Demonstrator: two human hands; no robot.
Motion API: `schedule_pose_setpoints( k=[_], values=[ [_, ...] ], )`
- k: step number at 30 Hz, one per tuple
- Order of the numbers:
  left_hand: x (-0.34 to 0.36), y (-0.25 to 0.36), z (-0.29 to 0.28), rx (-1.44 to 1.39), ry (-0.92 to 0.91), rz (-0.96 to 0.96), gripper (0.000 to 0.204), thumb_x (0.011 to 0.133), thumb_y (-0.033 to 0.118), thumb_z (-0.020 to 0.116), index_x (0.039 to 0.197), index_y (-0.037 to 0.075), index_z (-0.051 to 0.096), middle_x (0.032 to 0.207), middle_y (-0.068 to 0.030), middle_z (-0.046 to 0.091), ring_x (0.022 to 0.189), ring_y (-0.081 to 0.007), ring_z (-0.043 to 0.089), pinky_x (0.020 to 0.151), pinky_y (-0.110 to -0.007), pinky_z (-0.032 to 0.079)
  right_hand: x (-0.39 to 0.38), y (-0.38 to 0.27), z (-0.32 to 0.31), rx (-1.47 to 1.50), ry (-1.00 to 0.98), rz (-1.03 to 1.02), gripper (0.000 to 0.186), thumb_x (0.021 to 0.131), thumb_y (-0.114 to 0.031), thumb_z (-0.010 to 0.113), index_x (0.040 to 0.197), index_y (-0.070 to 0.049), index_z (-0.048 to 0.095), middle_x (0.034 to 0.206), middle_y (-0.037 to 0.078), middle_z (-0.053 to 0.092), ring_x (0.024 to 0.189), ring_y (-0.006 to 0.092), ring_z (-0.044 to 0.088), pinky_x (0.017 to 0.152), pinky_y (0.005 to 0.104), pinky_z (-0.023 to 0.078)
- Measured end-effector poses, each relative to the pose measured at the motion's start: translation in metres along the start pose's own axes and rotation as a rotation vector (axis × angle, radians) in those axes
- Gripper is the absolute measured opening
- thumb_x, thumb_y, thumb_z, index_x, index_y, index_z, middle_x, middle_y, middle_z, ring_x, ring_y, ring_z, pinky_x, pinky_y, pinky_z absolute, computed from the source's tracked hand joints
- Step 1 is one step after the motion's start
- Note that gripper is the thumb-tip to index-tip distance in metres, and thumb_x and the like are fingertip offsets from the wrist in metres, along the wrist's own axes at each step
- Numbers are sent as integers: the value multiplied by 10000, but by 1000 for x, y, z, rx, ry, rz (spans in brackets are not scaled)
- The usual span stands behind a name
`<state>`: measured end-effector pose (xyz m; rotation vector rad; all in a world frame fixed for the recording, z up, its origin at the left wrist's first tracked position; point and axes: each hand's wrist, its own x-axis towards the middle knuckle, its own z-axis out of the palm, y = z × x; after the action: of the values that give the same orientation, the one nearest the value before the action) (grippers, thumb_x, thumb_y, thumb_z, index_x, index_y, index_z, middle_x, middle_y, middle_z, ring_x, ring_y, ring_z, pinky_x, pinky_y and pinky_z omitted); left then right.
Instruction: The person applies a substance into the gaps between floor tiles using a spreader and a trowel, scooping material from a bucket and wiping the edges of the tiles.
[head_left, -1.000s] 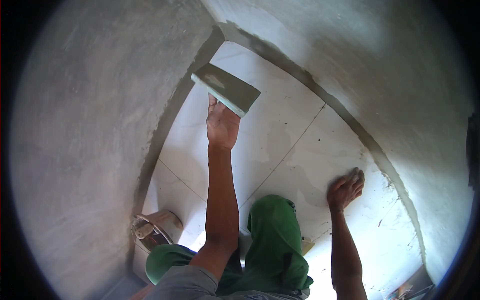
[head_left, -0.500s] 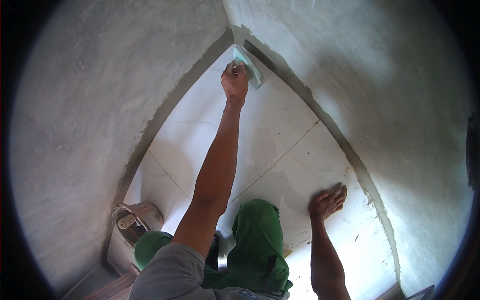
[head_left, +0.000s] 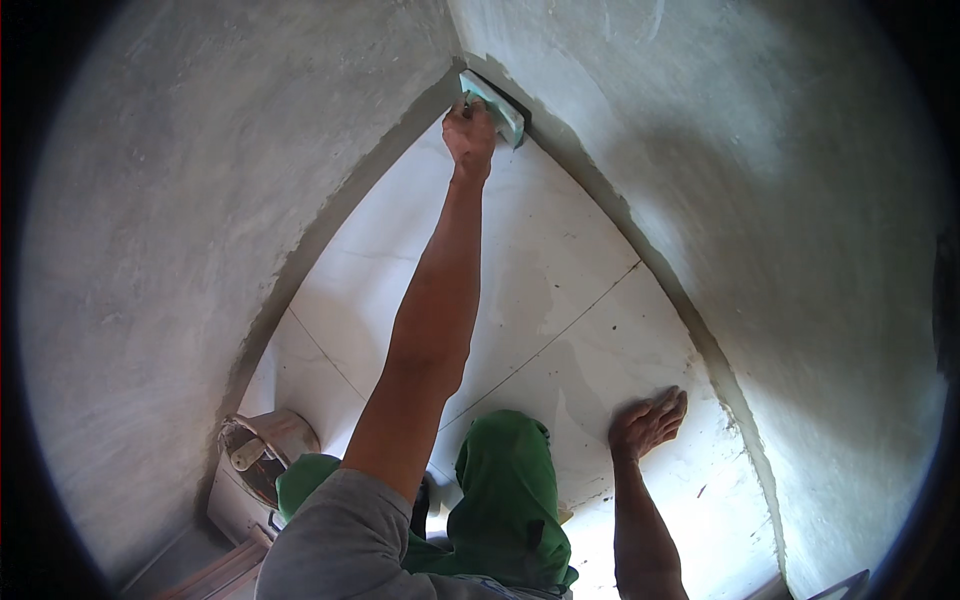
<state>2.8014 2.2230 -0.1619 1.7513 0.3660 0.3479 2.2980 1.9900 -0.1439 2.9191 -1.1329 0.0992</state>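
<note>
The left hand (head_left: 469,137) grasped a pale-green float (head_left: 505,110) at twelve o'clock, near the grey walls' (head_left: 700,180) corner. At four o'clock, the right hand (head_left: 648,424) lay released on the white tiled floor (head_left: 550,245); a bucket (head_left: 294,432) stood at eight o'clock.

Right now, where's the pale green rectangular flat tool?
The pale green rectangular flat tool is near the top middle of the head view, in the person's left hand, close to the corner where the grey walls meet.
</note>
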Motion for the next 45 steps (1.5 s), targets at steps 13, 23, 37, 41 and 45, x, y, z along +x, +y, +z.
schedule_pose_setpoints(
  k=[13, 23, 37, 41, 45],
  values=[
    [-72, 10, -27, -176, -275, -162, 220, 1008, 160, 608, 1017, -41, 695, 846, -13, 640, 747, -94, 513, 652, -295, 454, -4, 2, 7, 0, 21, -40, 642, 1042, -364, 320, 1593, -37, 315, 1616, 259, 314, 1493, 446, 299, 1165, 612, 251],
    [24, -29, -28, -320, -236, 0, 228, 991, 180, 615, 941, -31, 683, 792, -16, 636, 719, -96, 511, 626, -294, 437, -3, -7, 2, 23, -31, -12, 653, 1034, -356, 327, 1596, -24, 318, 1635, 250, 290, 1501, 440, 287, 1177, 612, 239],
    [-143, 29, -19, 33, -154, -108, 391, 990, 191, 572, 1300, -23, 678, 1035, -253, 746, 921, -347, 729, 848, -435, 556, -2, -6, 2, 32, -17, -1, 666, 1045, -391, 317, 1617, -50, 303, 1628, 236, 313, 1504, 424, 299, 1182, 598, 253],
    [-109, 16, 5, 49, -20, -68, 409, 994, 177, 564, 1280, -98, 664, 1134, -297, 724, 1026, -404, 713, 943, -432, 542, -7, -14, 5, 18, -17, -26, 670, 1048, -405, 317, 1615, -49, 306, 1634, 231, 311, 1506, 419, 300, 1184, 590, 256],
    [-207, 13, 16, 92, -93, 24, 386, 992, 189, 579, 1263, -66, 686, 1175, -310, 703, 1078, -466, 683, 996, -480, 523, -5, -1, 6, 3, -19, 7, 673, 1043, -410, 319, 1609, -46, 315, 1649, 222, 298, 1514, 413, 287, 1182, 592, 255]
  ],
)
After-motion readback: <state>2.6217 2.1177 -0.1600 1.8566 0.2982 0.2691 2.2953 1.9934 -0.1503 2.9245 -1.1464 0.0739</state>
